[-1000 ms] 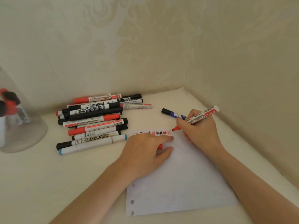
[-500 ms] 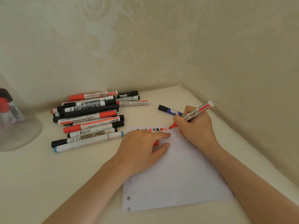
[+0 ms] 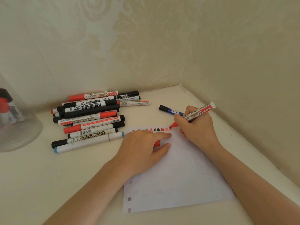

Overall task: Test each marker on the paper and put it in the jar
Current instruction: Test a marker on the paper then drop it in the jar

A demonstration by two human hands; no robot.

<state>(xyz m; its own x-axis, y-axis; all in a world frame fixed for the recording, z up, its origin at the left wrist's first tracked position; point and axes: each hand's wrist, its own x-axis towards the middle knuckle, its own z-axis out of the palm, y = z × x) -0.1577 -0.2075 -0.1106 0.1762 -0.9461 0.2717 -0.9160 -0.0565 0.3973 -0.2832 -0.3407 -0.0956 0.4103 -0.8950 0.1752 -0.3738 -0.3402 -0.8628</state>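
Observation:
My right hand grips an uncapped red whiteboard marker, its tip touching the top edge of the white punched paper beside a row of red and black test marks. My left hand lies flat on the paper and holds a red cap between thumb and forefinger. A pile of several markers lies to the left. The clear glass jar stands at the far left edge with a few markers inside.
A blue marker with a black cap lies just behind my right hand. Patterned walls form a corner at the back and right of the cream tabletop.
The red marker's tip has moved slightly right along the paper's top edge, adding to the marks. The view has drifted right, so the jar sits further left. My left hand stays put.

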